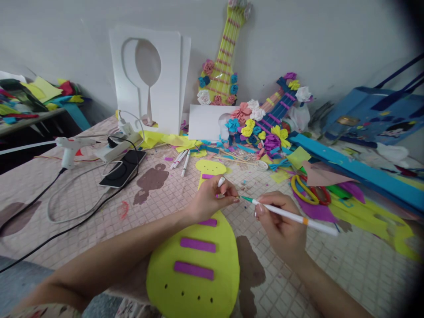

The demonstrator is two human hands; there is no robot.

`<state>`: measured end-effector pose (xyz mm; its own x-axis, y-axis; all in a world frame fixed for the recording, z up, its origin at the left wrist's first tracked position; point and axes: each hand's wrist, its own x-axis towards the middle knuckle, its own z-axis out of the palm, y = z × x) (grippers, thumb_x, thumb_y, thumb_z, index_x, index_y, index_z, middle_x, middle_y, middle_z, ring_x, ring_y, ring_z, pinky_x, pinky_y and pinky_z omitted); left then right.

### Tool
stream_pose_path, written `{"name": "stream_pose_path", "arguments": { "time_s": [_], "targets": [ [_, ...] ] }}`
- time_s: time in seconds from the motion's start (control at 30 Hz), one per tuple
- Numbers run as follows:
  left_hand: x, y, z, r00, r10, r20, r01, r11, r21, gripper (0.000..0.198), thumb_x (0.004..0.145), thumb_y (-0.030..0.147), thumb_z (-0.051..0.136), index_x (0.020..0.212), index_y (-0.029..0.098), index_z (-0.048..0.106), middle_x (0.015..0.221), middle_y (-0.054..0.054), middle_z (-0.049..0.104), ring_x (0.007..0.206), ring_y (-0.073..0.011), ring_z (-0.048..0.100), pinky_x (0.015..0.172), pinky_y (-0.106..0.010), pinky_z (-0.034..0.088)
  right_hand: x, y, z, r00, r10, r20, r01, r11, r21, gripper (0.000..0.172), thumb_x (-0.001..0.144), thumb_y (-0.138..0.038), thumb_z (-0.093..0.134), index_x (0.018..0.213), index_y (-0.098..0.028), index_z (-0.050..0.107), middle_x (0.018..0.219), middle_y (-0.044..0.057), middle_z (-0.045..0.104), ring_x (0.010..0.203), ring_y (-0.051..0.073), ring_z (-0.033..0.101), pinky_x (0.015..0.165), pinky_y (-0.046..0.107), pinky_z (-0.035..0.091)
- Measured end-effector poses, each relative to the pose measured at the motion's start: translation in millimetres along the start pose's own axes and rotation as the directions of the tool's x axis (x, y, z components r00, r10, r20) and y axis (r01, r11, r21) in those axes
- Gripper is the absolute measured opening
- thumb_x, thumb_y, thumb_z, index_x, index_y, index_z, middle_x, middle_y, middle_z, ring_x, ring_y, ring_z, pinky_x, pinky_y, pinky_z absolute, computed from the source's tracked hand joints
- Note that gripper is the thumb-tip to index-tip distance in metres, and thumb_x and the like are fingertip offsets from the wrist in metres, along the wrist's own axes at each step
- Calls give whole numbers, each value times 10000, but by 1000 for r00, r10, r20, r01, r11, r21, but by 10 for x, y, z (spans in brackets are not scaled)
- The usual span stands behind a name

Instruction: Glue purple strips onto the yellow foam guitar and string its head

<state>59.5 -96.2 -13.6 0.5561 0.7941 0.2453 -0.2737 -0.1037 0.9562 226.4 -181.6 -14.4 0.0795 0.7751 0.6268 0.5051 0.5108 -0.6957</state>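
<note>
Spread beneath everything: a table (179,194) covered in pale checked cloth. Propped at the far side, left of middle: a tall white board (169,88) with a rounded opening. Lying flat at near middle: a yellow-green, guitar-shaped, foam-like sheet (195,257). Curled above its neck: the left hand (210,198). Closed around a slim white marker (294,216) with an orange band, to the right: the right hand (281,229). Pointed left, just beside the left fingertips: the marker's green tip (247,199). Set across the sheet: flat purple strips (198,244). Tucked in the left fingers: a small white cylindrical cap (221,181).
</note>
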Motion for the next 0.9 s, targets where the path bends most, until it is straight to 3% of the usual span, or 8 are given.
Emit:
{"name": "stream_pose_path", "arguments": {
  "time_s": [0.9],
  "targets": [
    [-1, -11, 27, 1000, 0, -9, 0, 1000, -9, 445, 679, 215, 770, 648, 180, 328, 720, 0, 607, 646, -81, 568, 613, -220, 459, 19, -20, -5, 999, -44, -4, 44, 997, -67, 135, 829, -119, 571, 906, -230, 561, 825, 16, 584, 731, 147, 562, 596, 272, 471]
  ]
}}
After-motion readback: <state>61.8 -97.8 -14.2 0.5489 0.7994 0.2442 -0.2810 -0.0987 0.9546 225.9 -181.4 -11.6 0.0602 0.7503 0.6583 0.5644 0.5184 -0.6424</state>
